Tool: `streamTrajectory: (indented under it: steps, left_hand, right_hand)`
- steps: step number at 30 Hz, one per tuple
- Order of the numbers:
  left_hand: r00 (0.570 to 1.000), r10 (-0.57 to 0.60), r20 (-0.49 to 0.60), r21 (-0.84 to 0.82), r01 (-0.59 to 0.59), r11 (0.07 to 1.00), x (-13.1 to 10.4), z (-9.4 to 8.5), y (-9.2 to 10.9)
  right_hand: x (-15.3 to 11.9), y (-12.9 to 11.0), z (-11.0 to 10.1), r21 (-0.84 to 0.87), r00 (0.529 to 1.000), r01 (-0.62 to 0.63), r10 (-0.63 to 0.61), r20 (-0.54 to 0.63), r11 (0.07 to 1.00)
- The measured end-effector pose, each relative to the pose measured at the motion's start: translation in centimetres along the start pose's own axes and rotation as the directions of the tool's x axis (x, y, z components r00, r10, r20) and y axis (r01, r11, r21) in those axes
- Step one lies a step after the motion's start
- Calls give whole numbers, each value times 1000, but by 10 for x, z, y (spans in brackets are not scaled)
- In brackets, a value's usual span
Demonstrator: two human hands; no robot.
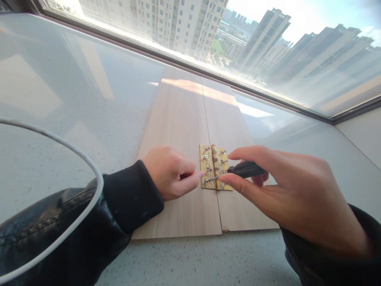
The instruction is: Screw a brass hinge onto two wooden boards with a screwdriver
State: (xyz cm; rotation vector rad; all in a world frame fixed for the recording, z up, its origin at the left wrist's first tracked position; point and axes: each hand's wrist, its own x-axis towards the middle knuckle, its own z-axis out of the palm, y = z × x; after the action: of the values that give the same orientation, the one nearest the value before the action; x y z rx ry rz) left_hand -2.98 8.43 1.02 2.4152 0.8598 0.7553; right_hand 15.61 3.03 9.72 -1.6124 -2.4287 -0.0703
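Observation:
A brass-coloured hinge [216, 165] lies across the seam between two pale wooden boards, with several screws standing in its leaves. My right hand [294, 188] grips a black-handled screwdriver [247, 169], thumb and index finger spread along it. Its thin metal shaft crosses the hinge knuckle and meets the screw [206, 181] at the lower left corner. Closed and resting on the left board [181, 216], my left hand [172, 172] has its thumb tip at the hinge's left edge, close to that screw. Whatever its curled fingers hold, if anything, is hidden.
The right board [247, 214] lies beside the left one on a speckled light countertop [166, 262]. A white cable [74, 149] loops in front of my left forearm. Behind the boards runs a window frame [178, 63], with tall buildings outside.

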Motion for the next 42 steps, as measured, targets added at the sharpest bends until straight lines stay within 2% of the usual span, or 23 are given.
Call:
streamTrajectory:
  steps: [4,6,12,17,20,23,26,29,38,42]
  left_hand:
    - [1000,1,14,12,-1,1000,0,-2,1]
    - [1000,-3,29,18,3,1000,0,-2,1]
    - [1000,-14,27,16,14,1000,0,0,-1]
    - [999,-18,31,12,17,1000,0,0,-1]
    - [999,-15,37,13,15,1000,0,-1,0]
    - [999,-16,35,17,16,1000,0,-1,0]
    - [1000,-18,21,20,18,1000,0,0,0]
    - [1000,-5,20,16,5,1000,0,0,0]
    - [1000,-6,19,11,5,1000,1,0,-2]
    - [999,-19,26,17,19,1000,1,0,-2]
  right_hand:
    - [-5,3,-7,68,984,28,-40,174,997]
    - [-8,5,-11,81,978,20,-37,207,997]
    - [-9,3,-8,-45,988,69,-62,140,997]
    - [-5,4,-3,-147,998,-40,47,49,988]
    - [-5,8,-6,-52,985,-48,56,161,998]
    - [-5,8,-10,152,965,21,-60,254,988]
    - [-4,6,-7,319,964,83,-157,213,944]
    - [-2,5,-2,354,978,78,-141,155,932]
    - [-9,1,-5,115,995,26,-36,91,993]
    - [-8,-5,-3,51,995,-85,82,50,995]
